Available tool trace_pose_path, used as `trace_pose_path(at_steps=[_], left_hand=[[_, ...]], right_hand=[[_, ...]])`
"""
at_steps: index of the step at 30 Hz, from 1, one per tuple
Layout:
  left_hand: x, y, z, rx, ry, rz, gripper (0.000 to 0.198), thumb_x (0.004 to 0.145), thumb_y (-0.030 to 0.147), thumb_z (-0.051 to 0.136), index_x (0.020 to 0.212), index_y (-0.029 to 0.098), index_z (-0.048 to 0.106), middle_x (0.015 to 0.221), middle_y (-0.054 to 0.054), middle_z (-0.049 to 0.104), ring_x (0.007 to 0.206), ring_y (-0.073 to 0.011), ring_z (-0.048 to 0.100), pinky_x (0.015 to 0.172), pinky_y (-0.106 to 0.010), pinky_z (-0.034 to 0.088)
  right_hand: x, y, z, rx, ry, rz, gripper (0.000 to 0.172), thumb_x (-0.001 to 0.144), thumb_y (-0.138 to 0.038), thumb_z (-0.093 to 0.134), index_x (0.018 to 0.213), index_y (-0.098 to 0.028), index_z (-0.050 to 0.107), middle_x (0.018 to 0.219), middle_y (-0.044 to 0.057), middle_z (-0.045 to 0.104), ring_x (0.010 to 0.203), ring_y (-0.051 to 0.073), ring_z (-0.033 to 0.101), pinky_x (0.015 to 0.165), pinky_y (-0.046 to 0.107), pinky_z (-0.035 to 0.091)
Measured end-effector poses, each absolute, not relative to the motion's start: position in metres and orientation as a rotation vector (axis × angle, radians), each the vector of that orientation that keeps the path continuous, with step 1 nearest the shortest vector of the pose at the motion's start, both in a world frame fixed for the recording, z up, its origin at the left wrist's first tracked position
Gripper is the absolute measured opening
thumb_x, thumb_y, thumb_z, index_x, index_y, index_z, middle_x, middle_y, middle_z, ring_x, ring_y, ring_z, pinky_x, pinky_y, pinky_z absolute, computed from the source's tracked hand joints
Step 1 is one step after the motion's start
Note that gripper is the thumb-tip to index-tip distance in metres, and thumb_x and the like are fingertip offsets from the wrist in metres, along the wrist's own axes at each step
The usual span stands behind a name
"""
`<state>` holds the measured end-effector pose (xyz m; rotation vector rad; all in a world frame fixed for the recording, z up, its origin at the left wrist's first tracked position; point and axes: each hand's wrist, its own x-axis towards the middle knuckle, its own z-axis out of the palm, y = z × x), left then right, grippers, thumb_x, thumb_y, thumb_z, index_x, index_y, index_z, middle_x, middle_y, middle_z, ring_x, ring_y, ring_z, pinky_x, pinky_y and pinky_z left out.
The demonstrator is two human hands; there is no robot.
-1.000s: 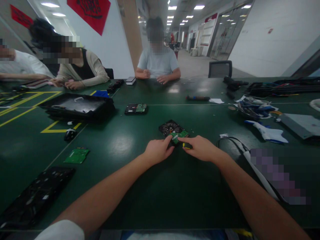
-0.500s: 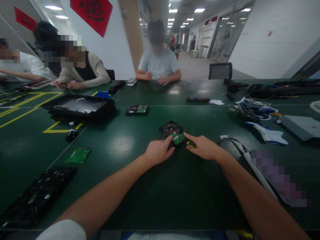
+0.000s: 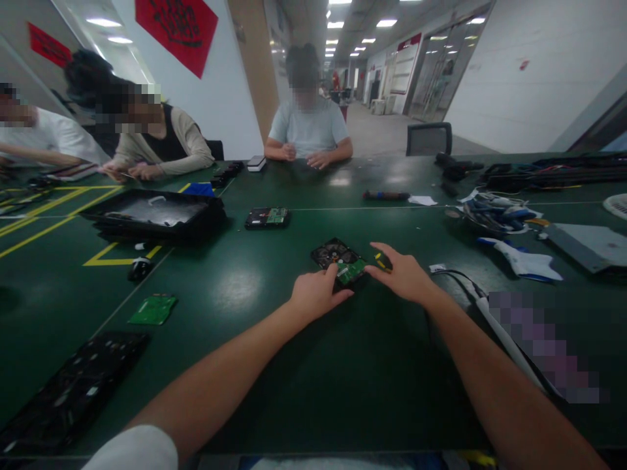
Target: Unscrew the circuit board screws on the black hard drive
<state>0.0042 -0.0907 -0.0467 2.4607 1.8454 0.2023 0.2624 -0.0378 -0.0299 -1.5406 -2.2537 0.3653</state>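
A black hard drive (image 3: 336,254) with a green circuit board lies on the green table (image 3: 294,365) in front of me. My left hand (image 3: 316,295) rests at its near edge, fingers curled, the forefinger and thumb touching the green board. My right hand (image 3: 399,274) hovers just right of the drive with fingers spread. A small yellow-and-black tool (image 3: 382,263) shows at that hand's fingers; whether they hold it is unclear.
A second hard drive (image 3: 267,217) lies further back. A black tray (image 3: 154,215) stands at left, a loose green board (image 3: 153,309) and a dark panel (image 3: 68,385) nearer me. Gloves and cables (image 3: 494,215) lie right. Three people sit across and left.
My right hand has drifted to the right and up, off the drive's near corner, and its fingers have spread. My left hand stays at the drive's edge.
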Motion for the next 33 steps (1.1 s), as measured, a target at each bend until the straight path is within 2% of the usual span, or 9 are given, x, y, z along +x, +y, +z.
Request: trace_pose_path(at_steps=[2,5,6,8,11,16,25,28,33], left_hand=[[0.005,-0.09,-0.047,2.432,1.853,0.206,0.077,0.098,0.078,0.05,0.151,0.021,0.051,0.118,-0.015,0.08,0.095,-0.0367,0.079,0.076,-0.046,0.061],[0.005,-0.092,-0.047,2.428,1.862,0.247,0.079,0.098,0.076,0.052,0.154,0.021,0.049,0.125,-0.015,0.076,0.099,-0.0352,0.078,0.077,-0.045,0.062],[0.005,-0.093,-0.047,2.449,1.861,0.282,0.077,0.098,0.074,0.054,0.154,0.021,0.05,0.128,-0.015,0.074,0.103,-0.0346,0.076,0.079,-0.045,0.062],[0.006,-0.094,-0.048,2.519,1.83,0.373,0.07,0.099,0.067,0.058,0.153,0.022,0.053,0.135,-0.014,0.068,0.112,-0.033,0.072,0.084,-0.043,0.062],[0.004,-0.093,-0.05,2.615,1.739,0.482,0.056,0.101,0.054,0.061,0.148,0.023,0.059,0.136,-0.014,0.062,0.118,-0.0318,0.065,0.09,-0.043,0.061],[-0.008,-0.088,-0.061,2.642,1.673,0.573,0.042,0.104,0.033,0.056,0.145,0.025,0.063,0.136,-0.014,0.057,0.119,-0.0305,0.059,0.099,-0.047,0.059],[-0.021,-0.075,-0.08,2.557,1.753,0.685,0.054,0.098,0.007,0.05,0.148,0.026,0.061,0.145,-0.014,0.052,0.121,-0.0274,0.057,0.105,-0.047,0.058],[-0.021,-0.074,-0.08,2.565,1.726,0.716,0.054,0.099,0.007,0.048,0.147,0.025,0.061,0.143,-0.013,0.054,0.122,-0.0273,0.056,0.106,-0.045,0.058],[-0.012,-0.083,-0.069,2.556,1.758,0.759,0.045,0.104,0.022,0.052,0.148,0.021,0.059,0.141,-0.015,0.057,0.13,-0.0311,0.054,0.11,-0.049,0.054]], right_hand=[[0.271,-0.033,-0.031,-1.58,-2.129,0.322,0.06,0.102,-0.057,0.061,0.154,-0.027,0.059,0.121,0.01,0.08,0.102,0.031,0.077,0.092,0.042,0.058],[0.282,-0.026,-0.036,-1.69,-1.992,0.41,0.043,0.106,-0.051,0.053,0.134,-0.024,0.071,0.098,0.007,0.081,0.086,0.026,0.076,0.083,0.038,0.057],[0.284,-0.024,-0.037,-1.724,-1.964,0.418,0.04,0.106,-0.048,0.052,0.128,-0.023,0.074,0.095,0.007,0.08,0.085,0.025,0.076,0.084,0.038,0.057],[0.285,-0.02,-0.042,-1.744,-1.973,0.327,0.034,0.104,-0.038,0.053,0.121,-0.019,0.076,0.105,0.01,0.081,0.1,0.027,0.075,0.095,0.04,0.056],[0.28,-0.019,-0.047,-1.685,-2.117,0.193,0.037,0.1,-0.025,0.054,0.13,-0.016,0.074,0.129,0.015,0.076,0.122,0.029,0.068,0.11,0.041,0.049],[0.271,-0.02,-0.054,-1.723,-2.264,0.21,0.038,0.105,-0.028,0.054,0.137,-0.018,0.071,0.131,0.015,0.072,0.115,0.027,0.068,0.103,0.039,0.051],[0.273,-0.011,-0.06,-1.714,-2.304,0.16,0.029,0.109,-0.03,0.053,0.123,-0.021,0.076,0.123,0.012,0.072,0.113,0.025,0.067,0.098,0.034,0.048],[0.27,-0.009,-0.059,-1.743,-2.309,0.149,0.027,0.109,-0.029,0.052,0.12,-0.02,0.075,0.121,0.012,0.071,0.111,0.025,0.067,0.095,0.034,0.048],[0.262,-0.009,-0.055,-1.831,-2.306,0.14,0.029,0.111,-0.03,0.048,0.119,-0.02,0.073,0.123,0.014,0.07,0.106,0.026,0.069,0.086,0.035,0.049]])
